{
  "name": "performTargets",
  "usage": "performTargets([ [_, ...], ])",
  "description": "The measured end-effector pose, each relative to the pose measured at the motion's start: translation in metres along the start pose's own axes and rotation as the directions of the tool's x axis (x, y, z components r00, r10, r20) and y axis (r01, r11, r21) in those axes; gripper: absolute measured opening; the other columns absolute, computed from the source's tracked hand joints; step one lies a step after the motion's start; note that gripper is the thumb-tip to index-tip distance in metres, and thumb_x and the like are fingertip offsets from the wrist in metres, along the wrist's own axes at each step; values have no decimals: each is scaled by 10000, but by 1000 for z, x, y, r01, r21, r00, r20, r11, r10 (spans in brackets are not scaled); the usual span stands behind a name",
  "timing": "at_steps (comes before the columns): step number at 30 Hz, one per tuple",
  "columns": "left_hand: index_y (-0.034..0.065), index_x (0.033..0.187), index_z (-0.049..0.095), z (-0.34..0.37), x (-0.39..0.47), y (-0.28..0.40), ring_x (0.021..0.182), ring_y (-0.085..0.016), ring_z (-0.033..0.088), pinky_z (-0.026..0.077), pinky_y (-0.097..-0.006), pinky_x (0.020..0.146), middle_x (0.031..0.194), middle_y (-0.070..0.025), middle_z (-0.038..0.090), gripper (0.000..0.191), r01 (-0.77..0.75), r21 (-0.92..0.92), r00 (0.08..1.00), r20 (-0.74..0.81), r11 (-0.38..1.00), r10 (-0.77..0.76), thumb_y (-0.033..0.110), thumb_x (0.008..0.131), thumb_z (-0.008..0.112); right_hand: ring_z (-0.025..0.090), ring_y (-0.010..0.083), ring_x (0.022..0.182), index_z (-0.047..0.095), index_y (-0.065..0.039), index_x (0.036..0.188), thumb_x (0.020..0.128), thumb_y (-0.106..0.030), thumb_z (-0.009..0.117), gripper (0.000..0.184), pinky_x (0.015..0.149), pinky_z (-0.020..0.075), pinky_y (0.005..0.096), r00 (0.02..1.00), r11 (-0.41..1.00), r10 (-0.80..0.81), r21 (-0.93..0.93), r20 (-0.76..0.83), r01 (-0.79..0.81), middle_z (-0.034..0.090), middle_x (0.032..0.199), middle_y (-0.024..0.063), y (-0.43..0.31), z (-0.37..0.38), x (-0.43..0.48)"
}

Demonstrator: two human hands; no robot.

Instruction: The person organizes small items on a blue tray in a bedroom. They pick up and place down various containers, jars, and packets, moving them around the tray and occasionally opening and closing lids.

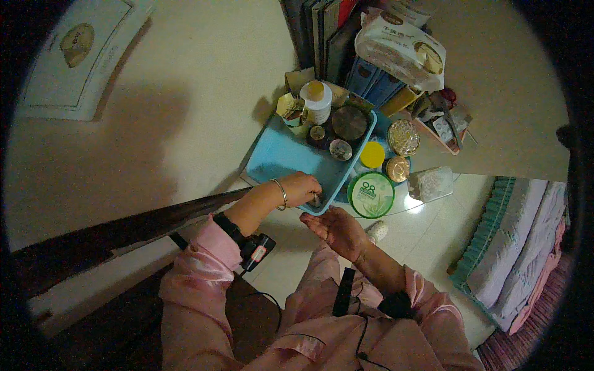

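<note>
My left hand point(299, 188), with a bangle at its wrist, reaches into the near end of a light blue plastic basket point(260, 153). Its fingers are bent down at the basket's floor around something small; what it is cannot be made out. Just outside the basket's near corner, my right hand point(341, 232) is palm up with its fingers apart, holding nothing. The far half of the basket holds a white bottle with a yellowish cap point(317, 104), a dark round lid point(349, 123), a small dark jar point(317, 133), a small round container point(340, 150) and a folded paper box point(290, 111).
Right of the basket stand a green-rimmed round tub point(371, 195), a yellow-lidded jar point(372, 155), a gold lid point(397, 169), a glass lid point(403, 137) and a clear box point(431, 184). Behind are books point(341, 51) and a plastic package point(401, 48). Folded bedding point(515, 241) lies at right.
</note>
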State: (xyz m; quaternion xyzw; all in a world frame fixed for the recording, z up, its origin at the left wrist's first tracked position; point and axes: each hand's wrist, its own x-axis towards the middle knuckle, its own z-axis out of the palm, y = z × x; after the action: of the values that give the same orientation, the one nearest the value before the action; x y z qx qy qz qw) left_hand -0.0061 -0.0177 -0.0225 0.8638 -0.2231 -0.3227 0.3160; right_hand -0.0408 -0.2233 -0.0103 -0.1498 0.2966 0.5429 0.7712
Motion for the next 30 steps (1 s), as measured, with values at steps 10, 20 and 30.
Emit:
performTargets([
  [10,47,983,620,-7,-20,-2,878,-322,595,468,-390,784,937,-161,617,197,-2,-87,1000,-28,996,0,176,849,555,578,287,1059,426,102,1183,991,-243,356,401,915,501,330,998,996,-43,-82,42,46,526,1186,260,13,4,11],
  [20,81,1063,637,-23,-49,41,926,-215,615,474,-327,837,1000,-99,643,224,32,-431,999,28,902,-22,115,856,560,574,296,1060,410,105,1161,992,-220,321,377,922,501,344,990,999,34,-33,138,-29,546,1125,222,9,-1,10],
  [30,81,1148,585,44,-64,98,1083,-280,537,424,-383,941,1131,-108,587,301,-89,-90,941,-335,992,54,106,847,576,583,209,914,498,-33,1073,978,-318,408,314,849,521,339,991,990,6,-136,-132,-24,550,1056,95,14,-14,-27],
])
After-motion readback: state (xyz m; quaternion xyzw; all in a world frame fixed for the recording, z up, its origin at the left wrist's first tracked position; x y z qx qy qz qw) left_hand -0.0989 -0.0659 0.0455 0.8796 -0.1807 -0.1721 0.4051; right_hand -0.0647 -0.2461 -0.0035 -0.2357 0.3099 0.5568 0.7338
